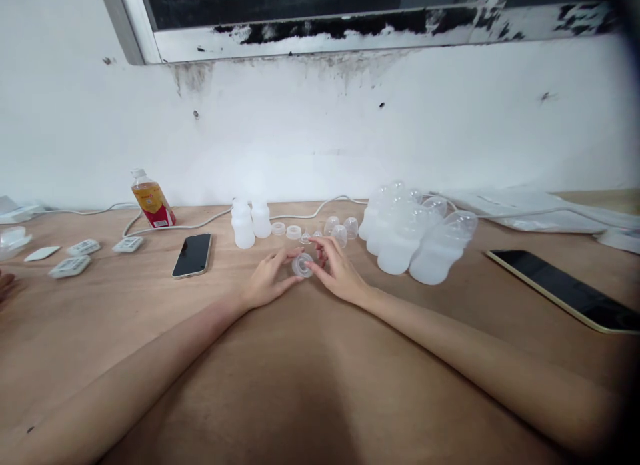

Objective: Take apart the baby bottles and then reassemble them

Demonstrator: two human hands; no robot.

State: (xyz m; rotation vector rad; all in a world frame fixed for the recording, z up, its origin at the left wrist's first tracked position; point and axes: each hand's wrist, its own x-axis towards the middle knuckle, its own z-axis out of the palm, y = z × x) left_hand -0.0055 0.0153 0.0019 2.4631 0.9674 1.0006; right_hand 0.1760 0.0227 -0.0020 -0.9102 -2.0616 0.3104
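Observation:
Between my hands, low over the wooden table, is a translucent baby bottle collar ring [303, 265] with what looks like a nipple inside it. My left hand [270, 277] grips its left side, thumb at the near edge and fingers behind. From the right, my right hand [340, 273] has its thumb on the ring and its fingers curled beyond it. Just behind are two loose collar rings, one of them a white ring [293, 232], and small clear nipples [305, 237]. Several clear dome caps [351, 227] stand beside them. Two uncapped white baby bottles [243, 226] are left of the rings.
Several capped bottles [395, 248] cluster at right, near a large phone [565, 288] and plastic bags [520, 205]. Leftward are a smaller phone [193, 255], a drink bottle [153, 201] and small white devices [70, 266]. A cable [200, 223] runs along the wall. Another person's hand [5, 283] shows at the left edge.

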